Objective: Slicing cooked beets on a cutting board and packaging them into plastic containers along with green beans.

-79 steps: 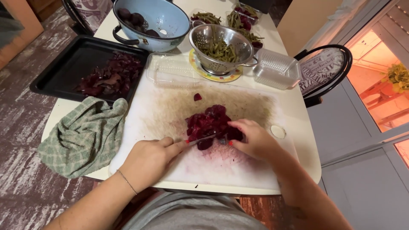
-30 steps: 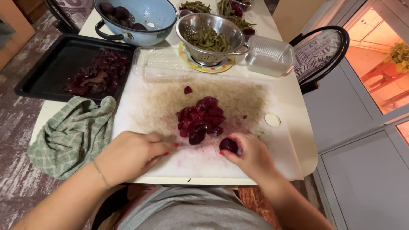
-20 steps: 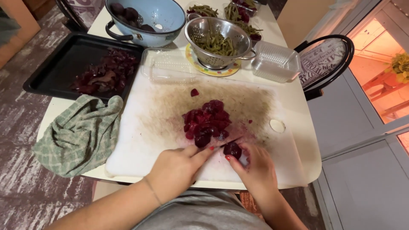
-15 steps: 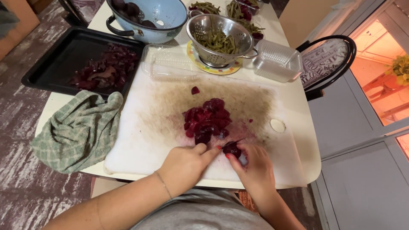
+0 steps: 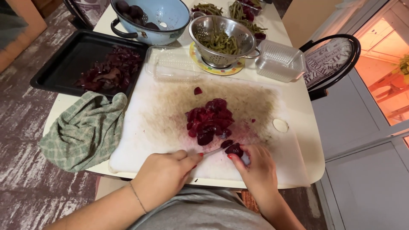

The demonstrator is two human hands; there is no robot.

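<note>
Left hand (image 5: pixel 164 172) low at the near edge, knuckles up, fingers (image 5: pixel 191 158) curled closed round a thin handle, forefinger stretched along it toward the right. Thin bracelet on the left wrist. Right hand (image 5: pixel 255 168) just beside it, palm down, fingertips (image 5: pixel 232 156) pinched together, forearm angling back toward the body.

Person: left hand (image 5: pixel 164 172) and right hand (image 5: pixel 255 168) bare; thin bracelet (image 5: pixel 137 197) on left wrist; red-painted fingernails; grey top (image 5: pixel 204 213).
</note>
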